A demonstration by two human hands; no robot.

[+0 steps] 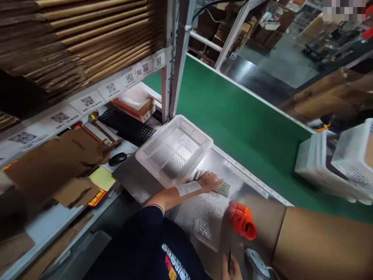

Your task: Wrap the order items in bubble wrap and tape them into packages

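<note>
My left hand [209, 181], with a white band at the wrist, reaches across the shiny metal worktop [136, 182] and closes on a small flat grey-green packet [223, 189]. It sits just beside the near corner of an empty white perforated basket [145, 153]. My right hand [231, 269] shows only partly at the bottom edge. Its fingers pinch a thin dark stick-like thing [229, 259]. An orange tape dispenser [242, 220] lies between the two hands, against a brown cardboard box [320, 243].
A green conveyor belt [233, 116] runs past the worktop, with stacked white baskets [338, 165] at its right. A shelf of flat cardboard [72, 35] hangs over a keyboard [128, 126], mouse [117, 158] and folded cartons [55, 163]. A white handheld device [256, 264] lies near my right hand.
</note>
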